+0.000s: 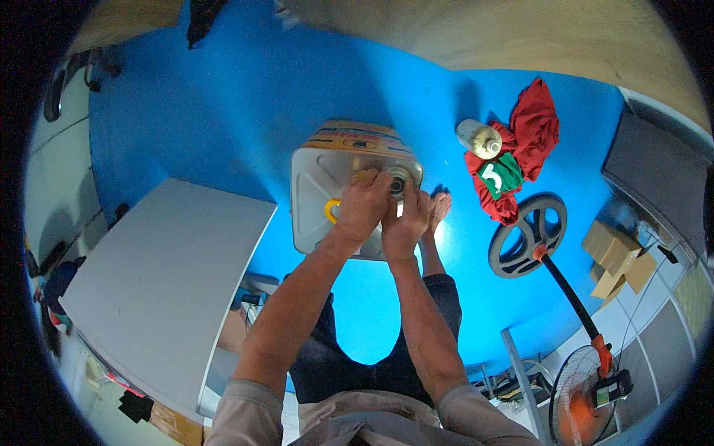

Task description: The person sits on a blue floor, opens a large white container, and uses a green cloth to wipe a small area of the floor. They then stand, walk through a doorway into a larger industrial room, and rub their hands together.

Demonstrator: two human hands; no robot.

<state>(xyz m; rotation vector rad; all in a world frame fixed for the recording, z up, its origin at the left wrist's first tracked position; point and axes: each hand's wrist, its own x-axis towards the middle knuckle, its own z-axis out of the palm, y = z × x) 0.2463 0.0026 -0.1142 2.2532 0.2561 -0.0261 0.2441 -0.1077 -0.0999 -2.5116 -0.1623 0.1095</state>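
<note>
A square metal tin (312,167) with a pale top and a yellow-orange printed side stands on the blue floor in front of me. Near the right of its top is a round spout (398,178) with a dark centre. My left hand (362,202) is closed at the spout's left side, a bit of yellow showing by its fingertips; what it grips is hidden. My right hand (407,221) has its fingers closed against the spout's near and right rim. A yellow loop handle (331,211) sticks up beside my left wrist.
To the left is a white tabletop (171,282). On the right lie red and green cloths (532,134) with a whitish bottle (480,139). Nearer stands an orange pedestal fan (584,394) on a dark wheel-like base (520,256). Cardboard boxes (613,253) sit at the right wall.
</note>
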